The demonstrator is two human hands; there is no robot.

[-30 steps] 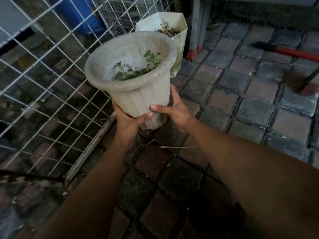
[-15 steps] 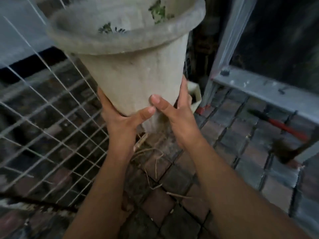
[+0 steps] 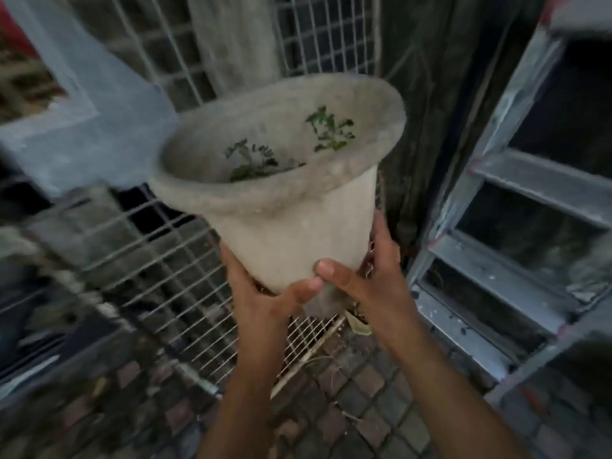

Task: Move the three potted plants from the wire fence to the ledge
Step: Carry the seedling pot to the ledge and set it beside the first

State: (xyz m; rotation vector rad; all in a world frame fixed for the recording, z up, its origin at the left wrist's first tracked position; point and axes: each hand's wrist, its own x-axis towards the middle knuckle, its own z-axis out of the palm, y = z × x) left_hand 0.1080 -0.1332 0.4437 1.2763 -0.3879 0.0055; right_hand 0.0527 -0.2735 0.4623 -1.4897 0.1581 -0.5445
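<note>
Up at the centre of the view, a pale, flared plant pot was held off the ground, tilted so that its wide rim leaned toward one o'clock. Small green sprigs showed inside it, against the far wall and lower down near the soil line. Both hands grasped the narrow base: the left hand cupped it from seven o'clock, with the thumb laid across the front, and the right hand clasped it from five o'clock, its thumb pressed on the front and its fingers wrapped round the far side. The two thumbs almost met. Behind the pot, from nine to twelve o'clock, stood a white wire fence, one panel upright and another leaning lower down. A grey metal frame with crossbars rose at three o'clock. Brick paving covered the ground at six o'clock, beneath the forearms. At ten o'clock a grey-blue slab was too blurred to identify.
</note>
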